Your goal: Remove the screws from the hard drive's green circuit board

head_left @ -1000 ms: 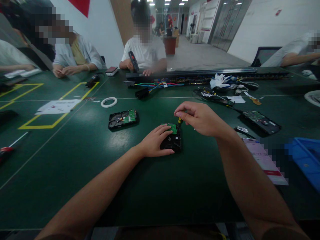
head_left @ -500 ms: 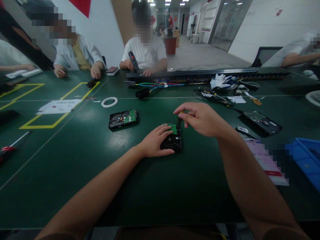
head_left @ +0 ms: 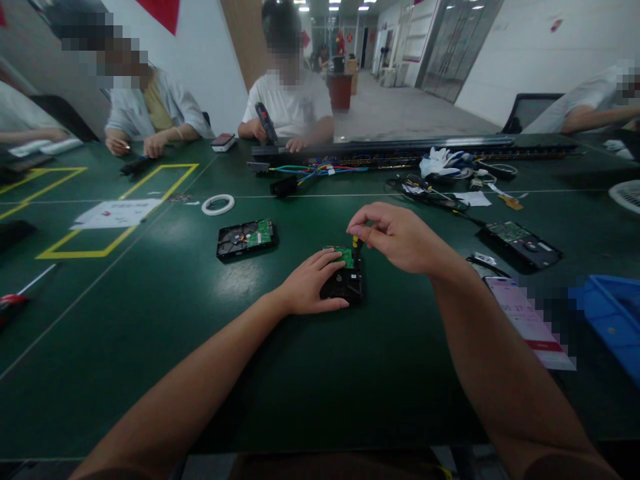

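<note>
A hard drive (head_left: pixel 345 285) with a black case and a green circuit board lies on the table in front of me. My left hand (head_left: pixel 315 283) holds it from the left, fingers over its top and thumb along the near edge. Above the drive's far right corner, my right hand (head_left: pixel 383 235) pinches the top of a small screwdriver (head_left: pixel 357 245) with a yellow and black handle. The screwdriver stands about upright; its tip is too small to make out. A second hard drive (head_left: pixel 246 239) lies to the left, apart from my hands.
On the right are another hard drive (head_left: pixel 523 243), a phone (head_left: pixel 525 320) and a blue bin (head_left: pixel 613 320). A roll of white tape (head_left: pixel 218 205) and a red-handled screwdriver (head_left: pixel 13 300) lie left. Cables (head_left: pixel 320 171) and gloves (head_left: pixel 443 162) lie farther back; co-workers sit beyond.
My right fingers have shifted slightly on the screwdriver, and more of its yellow handle shows. My left hand stays put. A co-worker at far left has moved a dark object leftward.
</note>
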Action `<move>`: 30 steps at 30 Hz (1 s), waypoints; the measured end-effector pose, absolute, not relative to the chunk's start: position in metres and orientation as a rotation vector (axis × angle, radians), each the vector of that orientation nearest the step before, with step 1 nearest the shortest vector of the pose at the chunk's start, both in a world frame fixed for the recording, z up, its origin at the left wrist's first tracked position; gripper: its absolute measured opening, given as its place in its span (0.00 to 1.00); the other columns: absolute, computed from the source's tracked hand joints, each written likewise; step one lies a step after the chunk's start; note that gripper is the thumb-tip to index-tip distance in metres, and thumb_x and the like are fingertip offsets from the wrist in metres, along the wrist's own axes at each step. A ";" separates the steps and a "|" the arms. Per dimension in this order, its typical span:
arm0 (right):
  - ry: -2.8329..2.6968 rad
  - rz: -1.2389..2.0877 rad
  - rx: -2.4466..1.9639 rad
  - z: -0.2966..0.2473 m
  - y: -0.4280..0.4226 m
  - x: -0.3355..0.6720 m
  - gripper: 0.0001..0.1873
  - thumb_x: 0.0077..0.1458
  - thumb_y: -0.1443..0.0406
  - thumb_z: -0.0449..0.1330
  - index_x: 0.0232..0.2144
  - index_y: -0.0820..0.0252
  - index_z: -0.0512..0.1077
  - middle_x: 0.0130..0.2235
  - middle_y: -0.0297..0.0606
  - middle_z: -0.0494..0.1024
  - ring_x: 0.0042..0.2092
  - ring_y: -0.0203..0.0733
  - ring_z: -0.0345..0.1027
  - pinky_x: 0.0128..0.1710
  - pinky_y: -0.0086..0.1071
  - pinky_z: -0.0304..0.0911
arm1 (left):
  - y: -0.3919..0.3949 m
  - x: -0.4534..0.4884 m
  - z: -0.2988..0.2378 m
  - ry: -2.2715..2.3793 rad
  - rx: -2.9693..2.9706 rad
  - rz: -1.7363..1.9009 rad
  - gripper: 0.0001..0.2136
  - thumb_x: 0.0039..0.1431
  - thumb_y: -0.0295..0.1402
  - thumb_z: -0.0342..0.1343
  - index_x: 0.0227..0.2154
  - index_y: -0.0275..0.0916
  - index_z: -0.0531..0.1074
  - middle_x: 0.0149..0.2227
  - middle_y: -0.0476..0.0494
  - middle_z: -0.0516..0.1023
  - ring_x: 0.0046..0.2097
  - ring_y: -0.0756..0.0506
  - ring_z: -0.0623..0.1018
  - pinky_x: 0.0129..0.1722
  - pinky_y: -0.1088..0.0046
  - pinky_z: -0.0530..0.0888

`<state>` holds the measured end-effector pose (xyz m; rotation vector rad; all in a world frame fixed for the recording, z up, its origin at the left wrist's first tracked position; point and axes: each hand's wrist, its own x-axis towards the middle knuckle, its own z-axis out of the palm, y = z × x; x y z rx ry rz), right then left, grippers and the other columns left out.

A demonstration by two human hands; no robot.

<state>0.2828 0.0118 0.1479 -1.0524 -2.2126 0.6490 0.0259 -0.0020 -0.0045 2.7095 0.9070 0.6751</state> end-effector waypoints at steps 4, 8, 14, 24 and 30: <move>-2.146 0.695 -1.065 0.150 0.009 0.283 0.10 0.65 0.60 0.67 0.45 0.57 0.81 0.38 0.37 0.82 0.36 0.41 0.70 0.38 0.37 0.61 | -0.002 0.026 -0.005 0.902 2.707 0.681 0.42 0.67 0.63 0.64 0.71 0.37 0.67 0.74 0.25 0.68 0.78 0.25 0.64 0.77 0.36 0.64; -2.162 0.724 -1.105 0.151 0.007 0.282 0.08 0.65 0.60 0.67 0.43 0.57 0.82 0.34 0.35 0.81 0.33 0.40 0.70 0.36 0.36 0.61 | -0.002 0.026 -0.005 0.914 2.697 0.673 0.42 0.67 0.63 0.64 0.72 0.38 0.66 0.75 0.26 0.67 0.78 0.25 0.64 0.77 0.36 0.63; -2.214 0.673 -1.055 0.148 0.010 0.283 0.09 0.68 0.62 0.63 0.45 0.54 0.84 0.45 0.39 0.83 0.36 0.40 0.73 0.38 0.36 0.65 | -0.003 0.026 -0.003 0.910 2.690 0.676 0.41 0.67 0.62 0.64 0.72 0.40 0.66 0.75 0.27 0.68 0.78 0.24 0.64 0.77 0.34 0.63; -2.228 0.759 -1.061 0.153 0.007 0.283 0.14 0.69 0.68 0.57 0.50 0.56 0.81 0.39 0.37 0.83 0.33 0.40 0.74 0.38 0.37 0.67 | -0.001 0.025 -0.006 0.900 2.698 0.668 0.42 0.67 0.63 0.64 0.72 0.39 0.66 0.75 0.26 0.67 0.78 0.25 0.64 0.77 0.35 0.64; -2.179 0.820 -1.142 0.154 0.006 0.283 0.13 0.69 0.68 0.57 0.50 0.57 0.79 0.33 0.36 0.81 0.35 0.43 0.75 0.39 0.38 0.67 | -0.003 0.026 -0.003 0.919 2.677 0.663 0.41 0.67 0.63 0.64 0.72 0.40 0.66 0.75 0.27 0.67 0.78 0.24 0.64 0.77 0.34 0.63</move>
